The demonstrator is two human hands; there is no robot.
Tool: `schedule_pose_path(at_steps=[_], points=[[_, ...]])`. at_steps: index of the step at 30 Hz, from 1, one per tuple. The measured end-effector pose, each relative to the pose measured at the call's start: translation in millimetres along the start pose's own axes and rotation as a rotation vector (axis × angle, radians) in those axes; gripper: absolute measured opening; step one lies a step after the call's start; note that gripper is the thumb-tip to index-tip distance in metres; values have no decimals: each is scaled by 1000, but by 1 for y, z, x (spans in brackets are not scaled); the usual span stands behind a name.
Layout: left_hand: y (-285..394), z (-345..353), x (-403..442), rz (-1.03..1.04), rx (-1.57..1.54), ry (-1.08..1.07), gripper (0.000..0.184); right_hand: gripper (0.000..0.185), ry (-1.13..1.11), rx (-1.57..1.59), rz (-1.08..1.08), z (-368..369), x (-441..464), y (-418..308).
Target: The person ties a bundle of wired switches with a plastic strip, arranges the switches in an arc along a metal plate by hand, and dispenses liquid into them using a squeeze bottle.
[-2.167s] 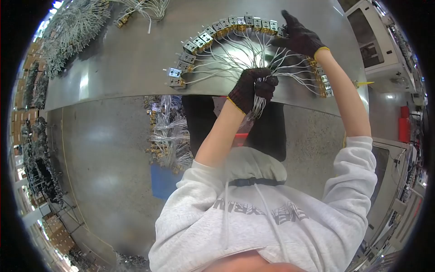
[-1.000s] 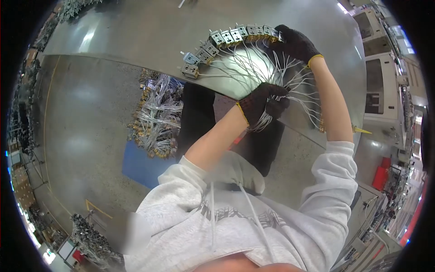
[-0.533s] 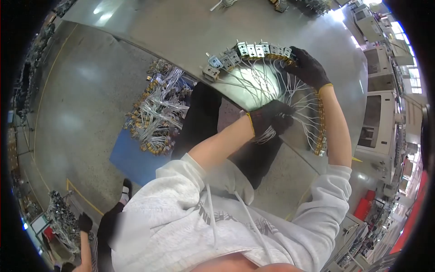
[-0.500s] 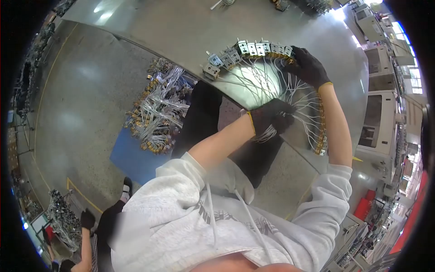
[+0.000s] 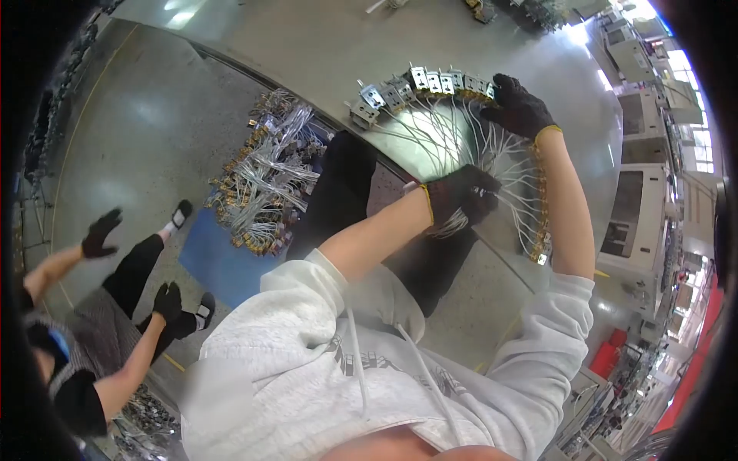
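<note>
My left hand (image 5: 465, 196), in a black glove with a yellow cuff, is closed around a bundle of thin grey wires (image 5: 511, 188) over the table edge. The wires fan out to an arc of small metal-cased units (image 5: 434, 81), several with light faceplates and short shafts, resembling thermostats. At the arc's upper right, my gloved right hand (image 5: 523, 107) has its thumb and fingers closed about one metal-cased unit (image 5: 490, 91). More units (image 5: 543, 223) with brass-coloured parts curve down beside my right forearm. Their wire ends inside my left fist are hidden.
The grey metal table (image 5: 307, 46) carries other parts at its far edge. Left of my legs, a heap of wired units (image 5: 265, 180) lies on a blue surface (image 5: 211, 257). A co-worker (image 5: 115, 323) in black gloves is at lower left. Machines (image 5: 638, 207) stand at right.
The co-worker at lower left has come further into view, with both gloved hands now showing. My hands keep nearly the same places; the units at the arc's left end have shifted slightly.
</note>
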State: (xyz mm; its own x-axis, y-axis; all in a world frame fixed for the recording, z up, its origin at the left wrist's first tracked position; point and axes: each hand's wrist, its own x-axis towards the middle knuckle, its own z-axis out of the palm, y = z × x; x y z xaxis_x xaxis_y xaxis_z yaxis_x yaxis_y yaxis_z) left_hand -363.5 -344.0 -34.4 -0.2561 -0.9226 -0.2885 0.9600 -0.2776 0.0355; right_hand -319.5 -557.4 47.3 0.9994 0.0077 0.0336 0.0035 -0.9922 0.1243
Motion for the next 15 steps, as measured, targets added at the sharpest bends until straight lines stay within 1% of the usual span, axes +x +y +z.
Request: schedule_pose_path(at_steps=[1,2,3,4,6,8,10,11,13,14,15], points=[[-3,4,-3,40,27,36,24,64,10,-2,-10,-7,5,-8],[-4,7,-5,78,51,72,28,63,43,130,0,-11,8,-17],[-2,3,0,12,29,53,31,62,72,263,11,-18,13,-31],[-2,1,0,15,27,55,31,62,72,265,7,-17,20,-41],[-5,-3,1,24,29,25,34,60,-73,126,-45,-12,32,-51],[-5,-6,4,-11,23,33,37,59,-36,170,-64,5,33,-42],[-4,-14,16,-44,16,44,38,58,119,193,-123,12,29,-39],[-4,-20,25,-60,43,36,39,58,122,190,-128,11,28,-41],[-1,-26,30,-65,66,24,40,56,70,164,-49,-2,28,-52],[-4,-30,32,-80,4,-15,40,56,68,162,-53,-7,29,-52],[-3,-24,26,-84,-21,-36,40,65,-32,160,-53,-13,33,-49]])
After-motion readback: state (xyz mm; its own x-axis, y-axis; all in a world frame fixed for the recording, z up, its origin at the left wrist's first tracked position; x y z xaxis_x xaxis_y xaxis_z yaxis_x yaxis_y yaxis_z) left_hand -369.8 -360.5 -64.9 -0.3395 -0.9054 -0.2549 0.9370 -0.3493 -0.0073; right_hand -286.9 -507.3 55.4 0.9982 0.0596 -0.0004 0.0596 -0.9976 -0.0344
